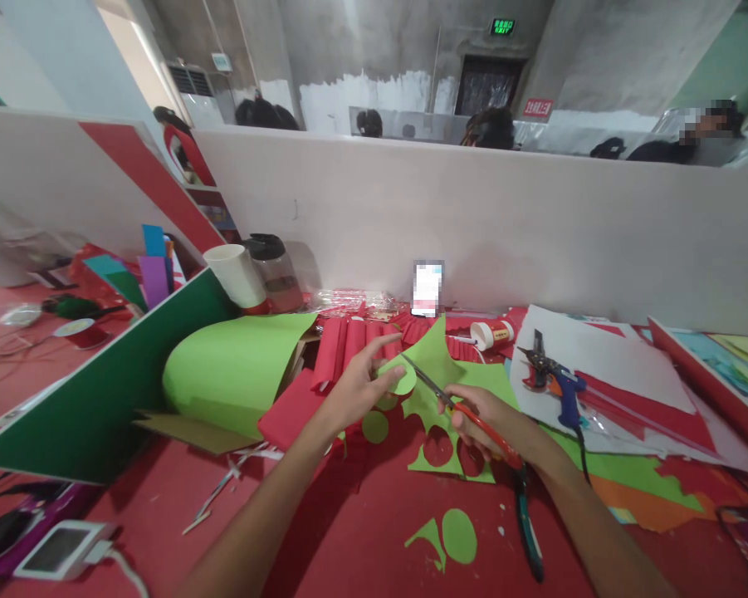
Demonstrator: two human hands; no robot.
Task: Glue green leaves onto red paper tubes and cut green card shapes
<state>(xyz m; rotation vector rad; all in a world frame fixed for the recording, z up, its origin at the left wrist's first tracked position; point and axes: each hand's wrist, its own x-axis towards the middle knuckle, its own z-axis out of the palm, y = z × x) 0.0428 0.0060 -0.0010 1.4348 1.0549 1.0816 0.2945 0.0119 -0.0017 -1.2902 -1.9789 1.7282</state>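
Pinching a round green paper piece [402,381] between thumb and fingers, my left hand [362,380] sits just left of the scissors [449,404] in the head view, its grip closed to the paper's thinness, with the other fingers spread above. My right hand [482,421] is wrapped around the orange handles of the scissors, fingers curled and closed on them; how far apart the blades stand I cannot tell. The scissors lie over the large green sheet [489,381], roughly mid-table, their long axis running on a slant: the tips point away from me and to my left, beside the round piece, while the handles come back toward me and to the right. The sheet has round cut-outs along its near part. Nearer me on the red table [361,531] lie a loose green disc [459,536] and a curved green scrap [432,540], close together. Pliers with dark teal handles [526,527] lie past the scissors' handle end, the handles pointing toward me. Rolled red paper [330,355] is beyond my left hand, a lit phone [427,289] stands against the pale partition [361,208], and a blue glue gun [569,400] rests to my right on white sheets [603,353].
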